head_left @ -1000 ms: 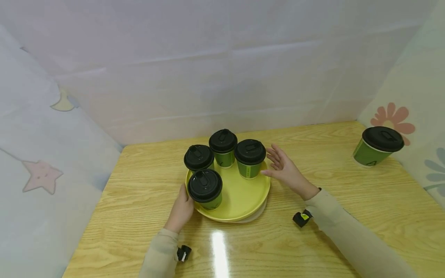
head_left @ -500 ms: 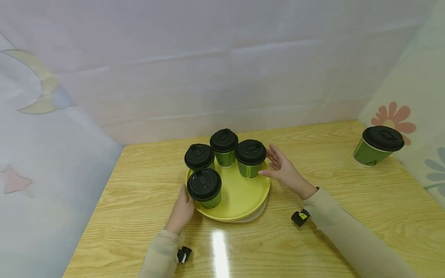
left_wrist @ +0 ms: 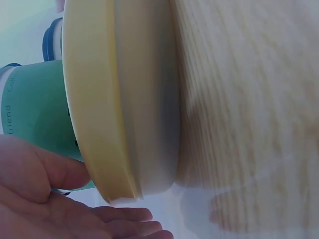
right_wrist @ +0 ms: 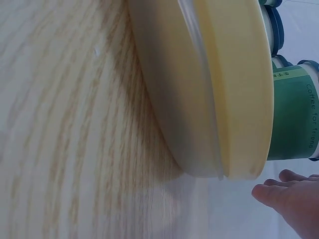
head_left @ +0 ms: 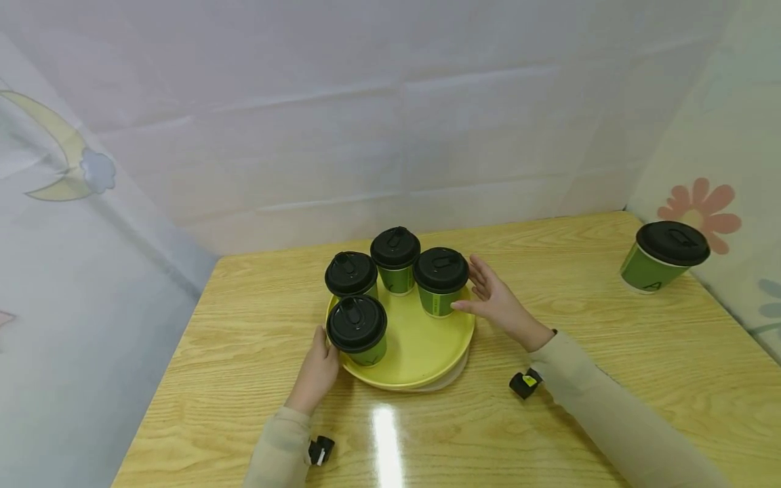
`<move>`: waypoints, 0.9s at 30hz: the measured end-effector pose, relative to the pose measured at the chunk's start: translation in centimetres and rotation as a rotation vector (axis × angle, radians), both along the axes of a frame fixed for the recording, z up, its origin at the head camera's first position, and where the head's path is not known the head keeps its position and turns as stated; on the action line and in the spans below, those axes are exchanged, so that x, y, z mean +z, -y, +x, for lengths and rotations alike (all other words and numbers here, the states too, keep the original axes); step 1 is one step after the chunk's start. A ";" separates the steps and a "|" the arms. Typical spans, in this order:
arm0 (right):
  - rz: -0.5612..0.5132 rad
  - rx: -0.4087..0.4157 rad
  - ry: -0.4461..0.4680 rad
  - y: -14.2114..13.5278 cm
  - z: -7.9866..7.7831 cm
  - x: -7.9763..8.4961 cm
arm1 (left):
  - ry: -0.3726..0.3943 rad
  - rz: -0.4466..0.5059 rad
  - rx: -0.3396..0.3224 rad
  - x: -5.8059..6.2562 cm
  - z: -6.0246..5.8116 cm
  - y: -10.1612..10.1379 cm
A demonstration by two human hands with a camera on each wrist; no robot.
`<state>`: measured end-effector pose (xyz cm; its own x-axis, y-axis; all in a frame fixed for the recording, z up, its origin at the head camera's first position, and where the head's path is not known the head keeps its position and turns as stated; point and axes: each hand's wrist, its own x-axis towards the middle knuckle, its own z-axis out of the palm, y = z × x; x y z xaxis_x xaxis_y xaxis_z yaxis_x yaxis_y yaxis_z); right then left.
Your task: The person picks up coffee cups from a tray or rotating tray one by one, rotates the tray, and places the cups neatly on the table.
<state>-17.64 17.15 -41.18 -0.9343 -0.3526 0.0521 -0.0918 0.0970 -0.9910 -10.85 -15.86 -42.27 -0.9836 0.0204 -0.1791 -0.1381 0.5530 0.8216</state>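
Note:
A round yellow tray [head_left: 421, 349] bears several green paper coffee cups with black lids. At its left rim is my left hand [head_left: 317, 371], beside the front-left cup [head_left: 366, 349]. In the left wrist view, the thumb [left_wrist: 67, 172] lies at the tray's rim and the straight fingers [left_wrist: 124, 226] reach out past its side. My right hand [head_left: 502, 305] is spread at the right rim, fingers and thumb about the right-hand cup [head_left: 436, 301]. The right wrist view has its fingertips [right_wrist: 266, 191] just off the rim. Two more cups stand at the tray's back.
Under the tray is a pale round base [head_left: 454, 374] on the wood-grain table [head_left: 232, 352]. Another lidded green cup [head_left: 655, 268] stands far right by the table's edge. Pale printed curtains [head_left: 390, 135] close off the back and both sides.
My right hand has edged slightly left, closer to the right-hand cup. The left hand and tray are almost still. The printed figures on the side curtains have shifted outward.

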 end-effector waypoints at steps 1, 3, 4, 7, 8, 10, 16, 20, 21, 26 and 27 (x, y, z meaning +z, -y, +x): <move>0.003 -0.001 0.001 0.0 0.0 0.0 | -0.003 0.001 -0.002 0.0 0.1 0.0; 0.008 -0.005 0.003 0.1 0.1 0.0 | -0.010 -0.003 -0.007 0.0 0.2 0.0; 0.010 -0.006 0.003 0.1 0.1 0.0 | -0.015 -0.004 -0.009 0.0 0.2 -0.1; 0.013 -0.006 0.001 0.2 0.2 0.1 | -0.038 0.002 -0.016 -0.2 0.2 -0.1; 0.014 -0.006 0.001 0.2 0.2 0.1 | -0.049 0.005 -0.019 -0.2 0.1 -0.1; 0.017 -0.005 0.001 0.3 0.2 0.1 | -0.062 0.010 -0.024 -0.3 -0.1 0.0; 0.021 -0.007 -0.002 0.4 0.4 0.1 | -0.069 0.020 -0.027 -0.5 -0.7 0.2; 0.020 -0.001 -0.011 0.5 0.4 0.1 | -0.059 0.019 -0.016 -0.7 -0.8 0.4; 0.019 -0.001 -0.011 0.5 0.4 0.1 | -0.052 0.019 -0.011 -0.7 -0.7 0.4; 0.017 -0.005 -0.010 0.6 0.1 -0.1 | -0.041 0.031 -0.006 -0.5 -0.4 0.5; 0.020 -0.008 -0.009 0.6 0.1 -0.2 | -0.040 0.032 -0.006 -0.5 -0.3 0.5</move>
